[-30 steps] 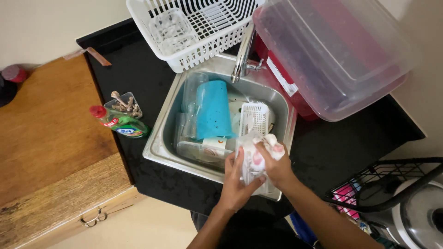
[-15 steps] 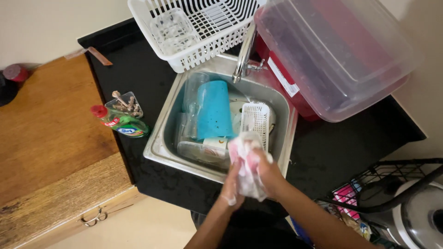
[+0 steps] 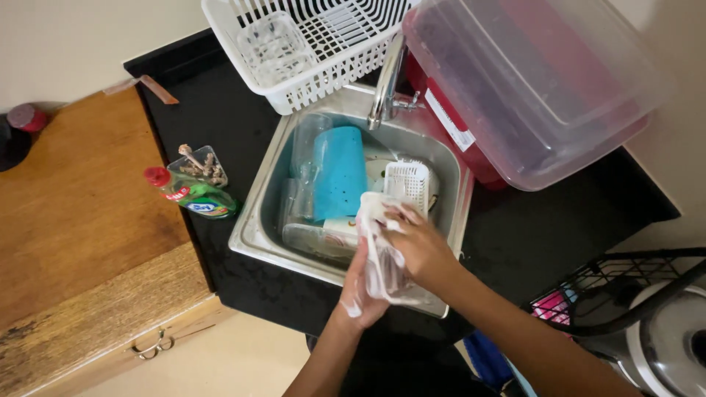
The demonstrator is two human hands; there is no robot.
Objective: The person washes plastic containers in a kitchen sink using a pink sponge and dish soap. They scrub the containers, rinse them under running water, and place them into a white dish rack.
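Observation:
Both of my hands hold a soapy white object [image 3: 379, 254], thin and partly see-through, over the front edge of the steel sink [image 3: 254, 235]. My left hand [image 3: 358, 290] cups it from below, with foam on the fingers. My right hand [image 3: 419, 246] presses on it from the right. What the object is cannot be made out. Behind it in the sink lie a blue cup [image 3: 340, 170], a clear glass [image 3: 309, 147] and a small white slotted basket [image 3: 408, 184].
A tap [image 3: 386, 81] rises behind the sink. A white dish rack [image 3: 309, 44] and a clear plastic bin [image 3: 529, 81] sit at the back. A green dish soap bottle [image 3: 193, 196] and a small glass dish [image 3: 198, 163] lie left on the black counter. A wire rack [image 3: 625, 294] stands right.
My hands have shifted slightly left with the white object and turned it, so it now hangs more upright between them.

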